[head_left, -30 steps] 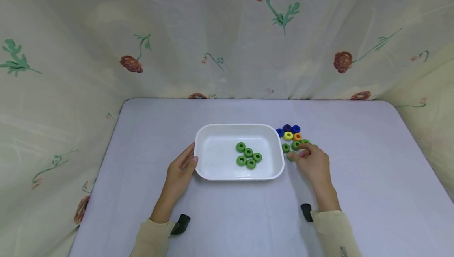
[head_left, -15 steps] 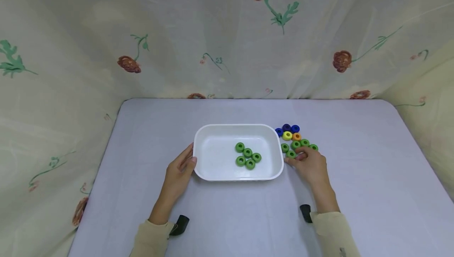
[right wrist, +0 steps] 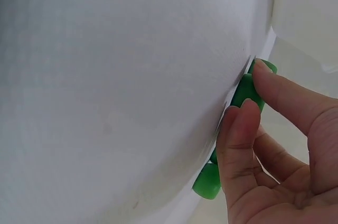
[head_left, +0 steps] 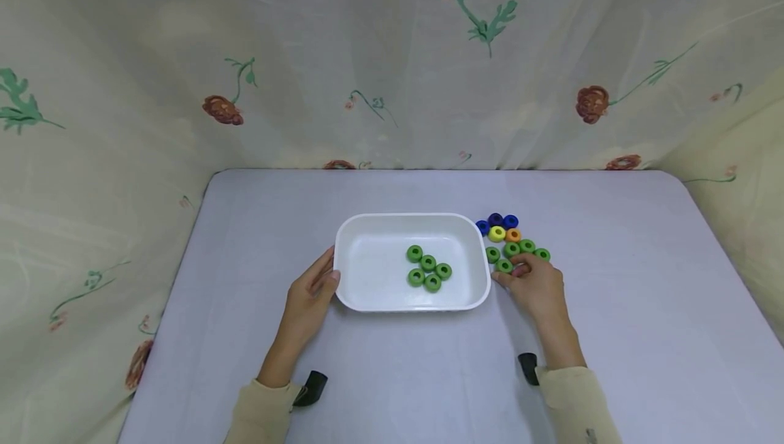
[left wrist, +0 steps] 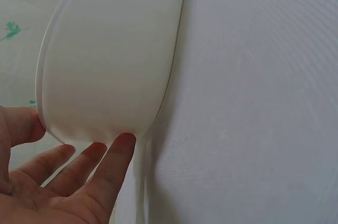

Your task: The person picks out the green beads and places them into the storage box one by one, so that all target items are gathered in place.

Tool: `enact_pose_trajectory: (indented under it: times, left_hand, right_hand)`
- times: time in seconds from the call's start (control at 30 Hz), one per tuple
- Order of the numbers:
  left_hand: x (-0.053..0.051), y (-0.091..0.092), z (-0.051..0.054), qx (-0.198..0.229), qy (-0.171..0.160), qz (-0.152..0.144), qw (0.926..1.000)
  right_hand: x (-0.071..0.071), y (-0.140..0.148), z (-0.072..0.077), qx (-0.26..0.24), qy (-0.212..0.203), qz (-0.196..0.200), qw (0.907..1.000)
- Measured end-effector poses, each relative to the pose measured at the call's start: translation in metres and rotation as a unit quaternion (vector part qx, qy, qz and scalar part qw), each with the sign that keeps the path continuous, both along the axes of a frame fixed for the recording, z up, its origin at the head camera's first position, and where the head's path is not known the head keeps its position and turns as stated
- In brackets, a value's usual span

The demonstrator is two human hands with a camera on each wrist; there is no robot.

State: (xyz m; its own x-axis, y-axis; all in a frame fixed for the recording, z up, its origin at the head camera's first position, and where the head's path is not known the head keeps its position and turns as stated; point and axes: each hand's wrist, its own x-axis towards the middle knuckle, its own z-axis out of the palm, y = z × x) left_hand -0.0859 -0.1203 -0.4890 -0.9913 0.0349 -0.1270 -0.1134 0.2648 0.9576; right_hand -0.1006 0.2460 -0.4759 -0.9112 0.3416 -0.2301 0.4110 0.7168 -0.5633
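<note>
A white tray (head_left: 373, 263) lies in the middle of the table, with several green rings (head_left: 433, 283) in its right half. My left hand (head_left: 308, 301) holds its left end; in the left wrist view the thumb touches the rim and the fingertips rest on the outer wall (left wrist: 111, 65). Just off the tray's right end, my right hand (head_left: 542, 291) has thumb and index finger on either side of a green ring (head_left: 504, 265). That ring (right wrist: 246, 91) sits between the two fingertips in the right wrist view, beside other green rings (right wrist: 207, 182).
Beyond the right hand are more green rings (head_left: 527, 246). Blue rings (head_left: 511, 221), a yellow ring (head_left: 497, 233) and an orange ring (head_left: 513, 235) lie together by the tray's back right corner. Flowered cloth (head_left: 392, 56) hangs behind the table (head_left: 392, 376).
My right hand has moved slightly left and nearer, which uncovers the green ring at its fingertips and another at the far right. The left hand remains at the tray.
</note>
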Motion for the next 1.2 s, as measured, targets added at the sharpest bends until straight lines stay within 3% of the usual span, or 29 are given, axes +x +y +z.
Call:
enact_pose_trajectory:
  times: [0.4, 0.7, 0.87, 1.03, 1.2]
  left_hand:
    - [-0.001, 0.001, -0.001, 0.008, -0.002, 0.005, 0.9999]
    - [-0.001, -0.001, -0.002, 0.014, 0.007, -0.001, 0.9999]
    - [-0.001, 0.0, 0.001, 0.01, -0.005, -0.001, 0.9999]
    - [0.001, -0.001, 0.001, 0.011, -0.003, 0.001, 0.9999]
    - [0.0, 0.0, 0.0, 0.01, 0.0, 0.0, 0.9999]
  right_hand:
    - [0.004, 0.005, 0.007, 0.016, 0.02, 0.006, 0.9997]
    - [0.011, 0.002, 0.034, 0.038, 0.057, 0.031, 0.9971]
    - [0.014, -0.007, 0.052, 0.033, 0.083, 0.045, 0.995]
    - [0.016, -0.024, 0.063, 0.028, 0.1, 0.074, 0.9918]
    - [0.017, -0.038, 0.063, 0.029, 0.097, 0.116, 0.988]
